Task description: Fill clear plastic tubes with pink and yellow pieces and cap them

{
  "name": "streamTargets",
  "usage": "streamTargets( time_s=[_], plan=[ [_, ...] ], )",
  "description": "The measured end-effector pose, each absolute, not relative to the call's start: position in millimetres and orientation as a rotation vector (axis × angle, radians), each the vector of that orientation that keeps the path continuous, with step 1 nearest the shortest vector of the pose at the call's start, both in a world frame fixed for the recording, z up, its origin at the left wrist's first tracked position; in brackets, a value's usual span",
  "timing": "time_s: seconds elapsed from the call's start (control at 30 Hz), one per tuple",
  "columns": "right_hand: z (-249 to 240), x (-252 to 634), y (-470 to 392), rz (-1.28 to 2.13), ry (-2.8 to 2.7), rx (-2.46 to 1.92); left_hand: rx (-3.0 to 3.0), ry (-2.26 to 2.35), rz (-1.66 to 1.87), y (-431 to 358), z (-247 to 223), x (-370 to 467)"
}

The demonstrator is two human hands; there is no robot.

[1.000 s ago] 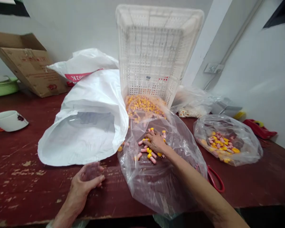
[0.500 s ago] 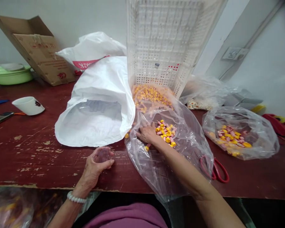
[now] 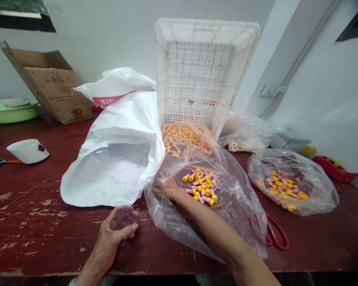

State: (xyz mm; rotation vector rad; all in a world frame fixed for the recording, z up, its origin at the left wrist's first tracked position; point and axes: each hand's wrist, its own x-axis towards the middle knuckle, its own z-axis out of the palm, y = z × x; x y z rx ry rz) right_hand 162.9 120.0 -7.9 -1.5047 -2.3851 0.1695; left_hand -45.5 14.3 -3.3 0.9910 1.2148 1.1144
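Near the scuffed dark-red table edge (image 3: 155, 265), the left hand (image 3: 111, 236) grips a clear rounded object (image 3: 121, 217); the right hand (image 3: 167, 188), closure unclear, reaches the left rim of a transparent plastic bag (image 3: 179, 234) holding yellow-capped pink cylinders (image 3: 207, 184).

I now have the right hand (image 3: 167, 189) at the left side of the clear bag (image 3: 237, 222), beside the white sack (image 3: 128, 115), off the pink-and-yellow pieces (image 3: 200, 186) it was among a second ago. Those pieces, then scattered around it, lie bunched to its right. My view regains the crate's (image 3: 197, 67) top rim, cut off half a second ago.
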Motion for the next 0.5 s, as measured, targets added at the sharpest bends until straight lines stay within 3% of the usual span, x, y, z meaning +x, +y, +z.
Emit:
streamTargets(
  time_s=[0.2, 0.5],
  plan=[
    [-13, 216, 89, -0.018, -2.264, -1.761, 1.007, 1.194, 1.127, 16, -8, -45],
    [3, 271, 73, 0.211, -2.148, -1.899, 1.091, 1.167, 1.103, 7, 5, -41]
  ],
)
